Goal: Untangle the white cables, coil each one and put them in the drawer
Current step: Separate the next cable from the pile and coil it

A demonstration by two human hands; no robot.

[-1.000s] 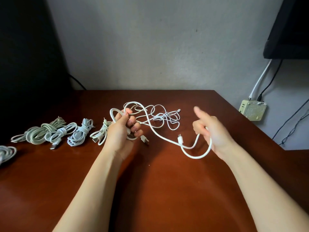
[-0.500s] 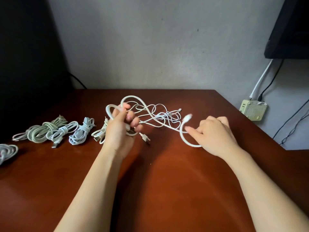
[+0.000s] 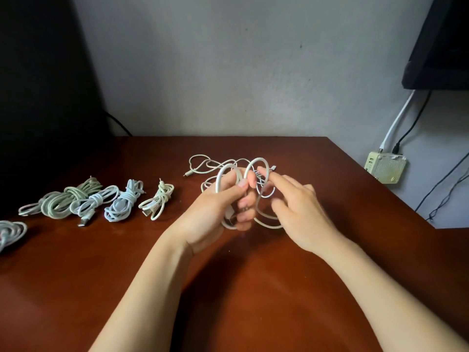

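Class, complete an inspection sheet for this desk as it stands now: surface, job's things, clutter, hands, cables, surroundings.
Surface: brown wooden table, glossy.
Job's things: white cable looped in hand; thin tangle behind it on the table; five coiled bundles at left; drawer not seen.
Clutter: nothing seen.
Hands: left hand grips the loops; right hand touches one loop, grip unclear.
Cables: white and black leads run down the wall to a pale wall box.
Surroundings: grey wall, dark screen upper right.

In left hand [image 3: 215, 208], white cable loops [image 3: 218, 182]; right hand [image 3: 300, 208] alongside.
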